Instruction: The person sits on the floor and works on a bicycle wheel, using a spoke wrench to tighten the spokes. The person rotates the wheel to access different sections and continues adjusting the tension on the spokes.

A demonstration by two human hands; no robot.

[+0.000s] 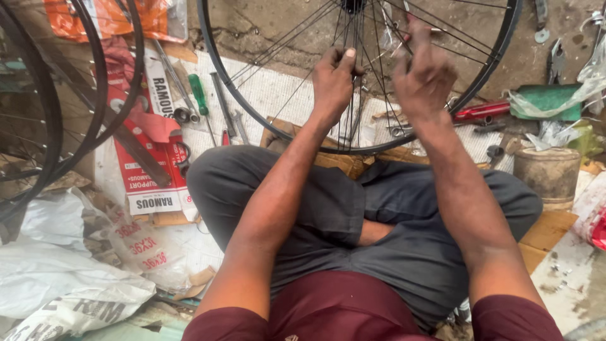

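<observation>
A black bicycle wheel rim (pixel 222 76) with thin metal spokes (pixel 363 82) stands upright in front of my crossed legs, its hub at the top edge of the view. My left hand (pixel 334 82) is closed around spokes near the wheel's middle, thumb pointing up. My right hand (pixel 424 79) is blurred, raised among the spokes on the right side, fingers pinching at a spoke. The wheel's lower rim rests near my knees on cardboard.
More black wheel rims (pixel 95 95) lean at the left. Screwdrivers, one with a green handle (pixel 199 93), wrenches and pliers lie on the mat. A red tool (pixel 483 111), a tin can (pixel 548 173), plastic bags (pixel 57 271) and a red-and-white printed sheet (pixel 142 177) surround me.
</observation>
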